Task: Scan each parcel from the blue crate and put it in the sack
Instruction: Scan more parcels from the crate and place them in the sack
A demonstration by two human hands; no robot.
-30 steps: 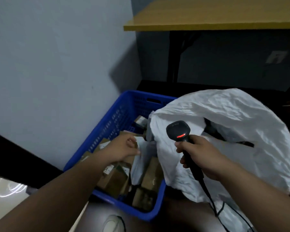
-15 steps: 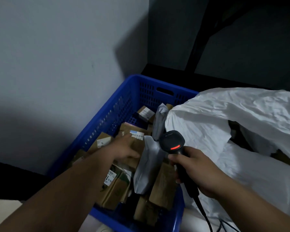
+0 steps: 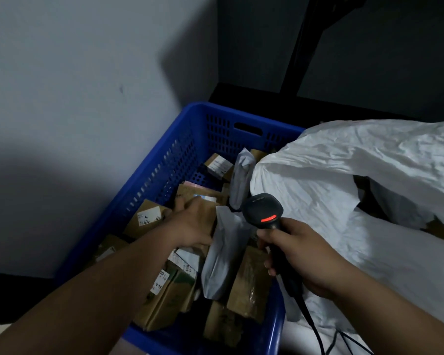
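Note:
The blue crate (image 3: 164, 160) stands against the wall, packed with several brown cardboard parcels and grey mailer bags. My left hand (image 3: 192, 226) reaches into it, its fingers curled over the far edge of a brown parcel (image 3: 205, 194) with a white label. A grey mailer bag (image 3: 223, 252) stands upright just right of that hand. In my right hand (image 3: 300, 252) I grip the handle of a black barcode scanner (image 3: 263, 210) with a red light glowing on its head, held over the crate's right side. The white sack (image 3: 344, 175) lies crumpled to the right, its mouth dark and open.
A grey wall runs close along the crate's left side. A black table leg (image 3: 300, 47) rises behind the crate. The scanner cable (image 3: 315, 334) trails down at the lower right, in front of the sack. A second grey mailer (image 3: 241, 175) leans at the crate's back.
The view has dropped and drawn closer to the crate. My left hand has slid further in over the brown parcel. The scanner has stayed over the crate's right side.

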